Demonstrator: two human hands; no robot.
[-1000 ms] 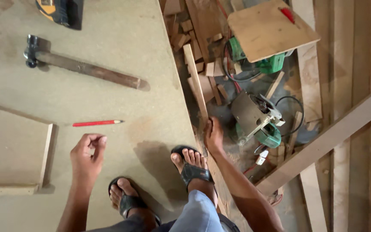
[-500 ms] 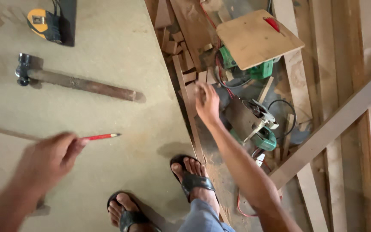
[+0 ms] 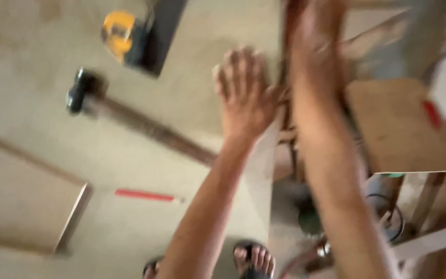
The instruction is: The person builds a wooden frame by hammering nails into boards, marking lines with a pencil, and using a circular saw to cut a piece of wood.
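A person stands on a large flat board (image 3: 130, 227), both arms stretched forward and blurred. The left hand (image 3: 243, 95) is spread wide, fingers apart and holding nothing, its palm over the board's right edge. The right hand (image 3: 313, 39) reaches further ahead, just to the right of the left and past that edge, towards a pile of wood offcuts; blur hides whether it grips anything, so I cannot tell its state. A hammer (image 3: 135, 121) lies to the left of the left hand, its dark head furthest away and its long handle slanting back towards the wrist, the handle end near the forearm. The left hand is the nearer one to it. A red pencil (image 3: 148, 195) lies lengthwise beside the left forearm. A yellow tape measure (image 3: 118, 32) sits beyond the hammer. A small square panel (image 3: 403, 126) lies to the right of the right forearm
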